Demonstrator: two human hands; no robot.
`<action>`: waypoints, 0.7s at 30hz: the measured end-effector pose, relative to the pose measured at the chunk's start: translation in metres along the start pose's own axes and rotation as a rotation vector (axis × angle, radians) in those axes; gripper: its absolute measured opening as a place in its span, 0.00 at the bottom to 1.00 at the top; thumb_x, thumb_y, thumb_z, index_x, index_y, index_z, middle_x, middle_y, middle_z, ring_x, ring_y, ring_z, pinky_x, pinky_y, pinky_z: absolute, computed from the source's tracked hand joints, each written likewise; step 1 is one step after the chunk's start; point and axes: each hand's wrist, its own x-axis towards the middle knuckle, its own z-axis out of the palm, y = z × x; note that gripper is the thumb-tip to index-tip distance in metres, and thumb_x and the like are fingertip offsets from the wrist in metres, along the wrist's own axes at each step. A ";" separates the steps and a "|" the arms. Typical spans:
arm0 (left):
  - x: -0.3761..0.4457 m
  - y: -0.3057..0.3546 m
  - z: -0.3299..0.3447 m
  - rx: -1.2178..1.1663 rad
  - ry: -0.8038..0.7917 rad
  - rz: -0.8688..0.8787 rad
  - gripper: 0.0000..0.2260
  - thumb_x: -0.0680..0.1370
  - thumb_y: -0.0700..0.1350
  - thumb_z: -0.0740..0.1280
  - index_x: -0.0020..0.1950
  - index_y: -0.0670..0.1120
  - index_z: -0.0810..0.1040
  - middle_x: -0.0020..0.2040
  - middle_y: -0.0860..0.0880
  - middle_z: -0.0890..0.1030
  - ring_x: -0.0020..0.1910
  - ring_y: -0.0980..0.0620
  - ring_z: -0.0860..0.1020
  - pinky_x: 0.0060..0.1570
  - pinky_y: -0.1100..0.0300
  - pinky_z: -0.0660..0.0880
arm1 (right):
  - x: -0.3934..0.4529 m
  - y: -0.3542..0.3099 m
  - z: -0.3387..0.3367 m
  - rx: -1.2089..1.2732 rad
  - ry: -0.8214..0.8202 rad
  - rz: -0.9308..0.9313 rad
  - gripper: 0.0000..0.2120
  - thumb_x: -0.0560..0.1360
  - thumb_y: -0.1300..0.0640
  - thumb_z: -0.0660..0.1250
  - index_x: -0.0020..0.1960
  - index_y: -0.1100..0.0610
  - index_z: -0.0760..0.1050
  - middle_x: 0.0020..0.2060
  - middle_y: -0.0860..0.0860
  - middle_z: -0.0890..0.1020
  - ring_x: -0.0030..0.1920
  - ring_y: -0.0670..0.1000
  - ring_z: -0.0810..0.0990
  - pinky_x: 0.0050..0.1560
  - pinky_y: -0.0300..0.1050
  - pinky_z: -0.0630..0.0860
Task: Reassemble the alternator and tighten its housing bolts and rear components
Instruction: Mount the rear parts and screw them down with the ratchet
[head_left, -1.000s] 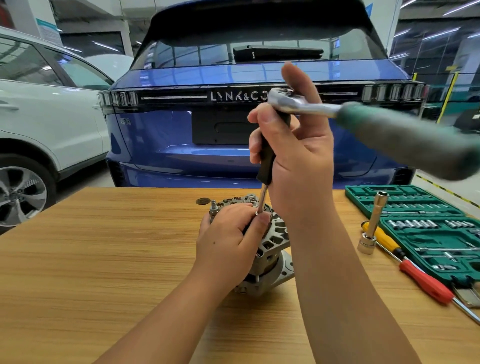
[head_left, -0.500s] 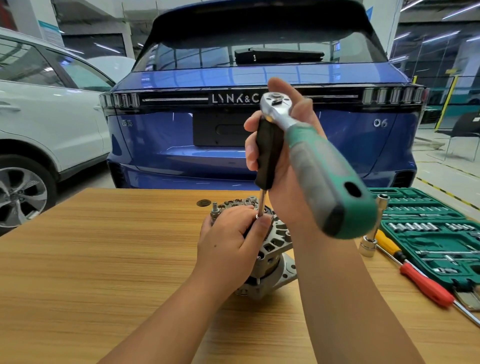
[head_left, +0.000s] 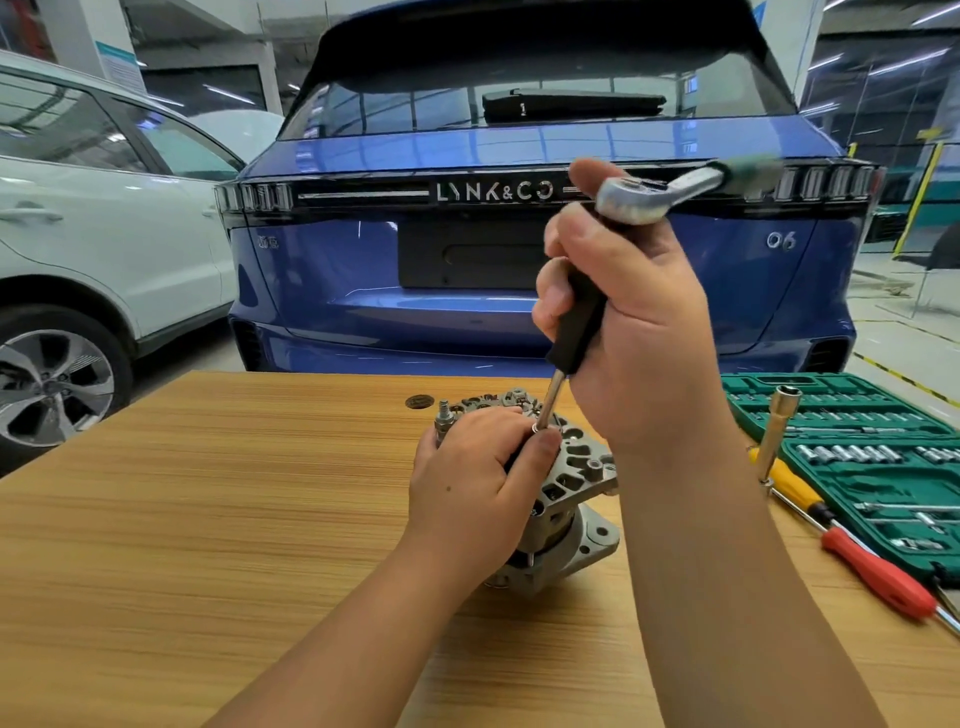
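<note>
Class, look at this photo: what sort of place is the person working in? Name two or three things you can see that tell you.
Most likely a car repair workshop or garage. A blue car and a white car are parked indoors behind the wooden table, and a green socket set lies open beside the alternator.

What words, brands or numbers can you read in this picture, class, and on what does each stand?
"LYNK&CO": silver letters on the blue car's dark tailgate strip.
"06": silver badge on the blue tailgate, right side.
"1": white digit on the black rear wiper.
Small badge on the tailgate's left side: too blurred to read.
Green socket case, steel ratchet head: no readable markings.
</note>
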 end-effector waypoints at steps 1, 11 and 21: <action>0.000 0.000 0.000 0.001 0.002 0.006 0.22 0.81 0.63 0.50 0.54 0.57 0.82 0.55 0.65 0.80 0.62 0.68 0.70 0.75 0.41 0.54 | -0.001 0.002 0.002 -0.047 -0.003 -0.062 0.09 0.78 0.61 0.66 0.58 0.55 0.73 0.37 0.50 0.77 0.31 0.48 0.72 0.32 0.40 0.70; -0.001 0.003 -0.004 -0.007 -0.048 -0.009 0.23 0.80 0.65 0.48 0.49 0.57 0.79 0.54 0.63 0.79 0.60 0.66 0.70 0.76 0.41 0.51 | -0.001 0.017 0.014 -0.341 0.022 -0.339 0.10 0.82 0.59 0.63 0.62 0.54 0.68 0.39 0.51 0.72 0.32 0.53 0.66 0.31 0.47 0.68; -0.012 -0.008 -0.013 -0.091 0.034 0.186 0.25 0.76 0.50 0.74 0.72 0.55 0.72 0.72 0.59 0.67 0.72 0.58 0.65 0.73 0.46 0.64 | -0.001 0.012 0.020 -0.326 0.004 -0.234 0.08 0.83 0.61 0.61 0.60 0.53 0.69 0.35 0.50 0.69 0.29 0.53 0.63 0.25 0.45 0.63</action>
